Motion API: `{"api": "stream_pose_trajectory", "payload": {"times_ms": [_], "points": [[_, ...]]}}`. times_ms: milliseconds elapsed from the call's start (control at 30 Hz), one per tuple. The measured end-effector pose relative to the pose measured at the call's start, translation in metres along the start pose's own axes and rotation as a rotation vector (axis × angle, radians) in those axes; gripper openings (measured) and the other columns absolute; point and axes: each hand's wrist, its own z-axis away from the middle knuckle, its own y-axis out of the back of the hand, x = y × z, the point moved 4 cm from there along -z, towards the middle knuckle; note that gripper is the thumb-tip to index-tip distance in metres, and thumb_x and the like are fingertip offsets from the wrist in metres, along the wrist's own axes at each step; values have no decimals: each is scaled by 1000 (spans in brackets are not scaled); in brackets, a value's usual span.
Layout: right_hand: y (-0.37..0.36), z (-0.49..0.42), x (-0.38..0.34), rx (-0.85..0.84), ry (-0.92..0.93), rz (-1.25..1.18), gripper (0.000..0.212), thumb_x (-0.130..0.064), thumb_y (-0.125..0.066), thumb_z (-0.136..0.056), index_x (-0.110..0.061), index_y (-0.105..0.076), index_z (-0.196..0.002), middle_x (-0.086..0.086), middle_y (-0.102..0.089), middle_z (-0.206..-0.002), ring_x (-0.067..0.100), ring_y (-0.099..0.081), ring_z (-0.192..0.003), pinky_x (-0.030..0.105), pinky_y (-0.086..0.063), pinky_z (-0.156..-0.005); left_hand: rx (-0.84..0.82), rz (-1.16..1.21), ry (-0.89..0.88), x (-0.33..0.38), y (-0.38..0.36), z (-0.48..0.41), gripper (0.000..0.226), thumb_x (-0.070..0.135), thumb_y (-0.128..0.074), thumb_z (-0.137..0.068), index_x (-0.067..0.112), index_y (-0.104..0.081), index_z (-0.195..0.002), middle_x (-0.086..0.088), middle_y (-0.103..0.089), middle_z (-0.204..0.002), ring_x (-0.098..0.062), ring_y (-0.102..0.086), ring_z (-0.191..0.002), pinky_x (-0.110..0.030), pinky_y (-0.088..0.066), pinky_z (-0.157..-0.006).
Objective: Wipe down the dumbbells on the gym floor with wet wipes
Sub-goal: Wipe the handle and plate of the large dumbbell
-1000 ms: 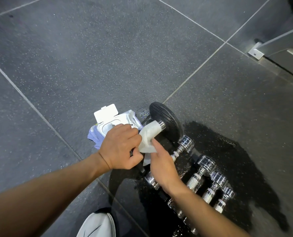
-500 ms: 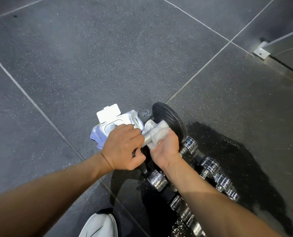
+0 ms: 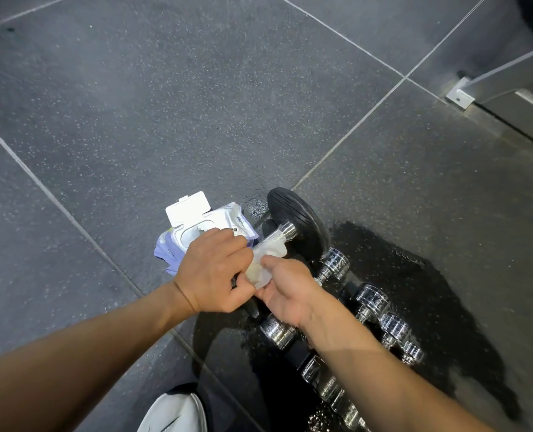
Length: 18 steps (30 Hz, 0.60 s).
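Note:
A black dumbbell (image 3: pixel 299 222) with a knurled steel handle lies tilted on the dark gym floor. My left hand (image 3: pixel 212 272) grips its near end, which the hand hides. My right hand (image 3: pixel 287 291) holds a white wet wipe (image 3: pixel 265 263) wrapped round the handle, thumb on top. Several small chrome dumbbells (image 3: pixel 368 299) lie in a row to the right and below my right arm. The wet wipe pack (image 3: pixel 203 227), lid flipped up, sits on the floor just beyond my left hand.
A wet dark patch (image 3: pixel 439 294) spreads over the floor under and right of the chrome dumbbells. A metal machine foot and frame (image 3: pixel 458 96) stand at the upper right. The toe of a white shoe (image 3: pixel 175 413) shows at the bottom edge.
My right hand has slid the wipe down the handle toward my left hand, baring the steel collar at the black plate. My left hand has kept its grip.

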Motion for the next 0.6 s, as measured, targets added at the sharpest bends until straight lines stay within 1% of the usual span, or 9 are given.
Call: {"api": "stream_pose_trajectory", "payload": {"times_ms": [100,167,233,300,367,433,500,567,600], "points": [[6,8,-7,49,28,-41,20,0,-45,-105,8,-61,-114,27,-71,-100,32,-70,-83,43,-61,-79,-1,1,-3,1,1,0,13,20,-52,-69,14,-44,-60,-4,-38,-62,-26,-32,-57,-37,-28,-54],[8,6,-13,97,52,-100,19,-2,-47,-105,6,-61,-115,27,-71,-104,33,-70,-86,47,-61,-82,-4,-5,-4,1,1,0,12,20,-52,-67,14,-44,-60,-4,-38,-62,-26,-32,-57,-37,-28,-55],[11,-2,-22,148,92,-152,20,-9,-51,-104,2,-62,-117,24,-70,-108,34,-69,-88,47,-60,-81,-8,-10,-6,1,0,0,11,19,-53,-66,14,-44,-60,-5,-38,-62,-26,-31,-58,-38,-28,-54],[12,-8,-32,191,138,-227,21,-14,-54,-102,-2,-63,-116,22,-69,-110,35,-67,-89,45,-58,-78,-12,-12,-2,1,0,0,11,18,-53,-65,13,-44,-60,-5,-37,-62,-26,-31,-58,-39,-30,-54],[10,-13,-37,186,175,-299,19,-17,-54,-102,-2,-65,-109,22,-71,-108,35,-69,-88,44,-58,-77,-12,-12,2,0,-1,1,12,18,-53,-65,13,-45,-60,-5,-38,-62,-27,-32,-58,-40,-31,-53],[3,-16,-33,202,195,-295,21,-19,-55,-104,-2,-66,-103,20,-73,-99,31,-70,-81,41,-57,-72,-11,-8,4,-1,-1,1,11,18,-53,-65,13,-45,-60,-5,-38,-62,-28,-32,-57,-40,-32,-53],[-7,-18,-22,169,199,-251,27,-24,-56,-104,0,-67,-109,19,-74,-99,28,-72,-81,41,-58,-76,-13,0,3,-1,0,1,11,18,-53,-65,13,-45,-60,-5,-38,-62,-28,-32,-57,-40,-32,-53],[-14,-18,-13,133,186,-223,32,-28,-55,-105,0,-67,-116,19,-74,-107,29,-72,-89,44,-58,-85,-13,3,-2,1,0,0,11,19,-53,-65,14,-44,-60,-4,-38,-62,-27,-32,-57,-40,-32,-53],[-16,-17,-9,114,175,-204,32,-27,-55,-105,0,-67,-116,19,-74,-108,29,-72,-90,44,-57,-87,-17,5,-2,1,0,0,11,19,-52,-66,14,-44,-60,-4,-38,-62,-27,-32,-57,-40,-31,-53]]}}
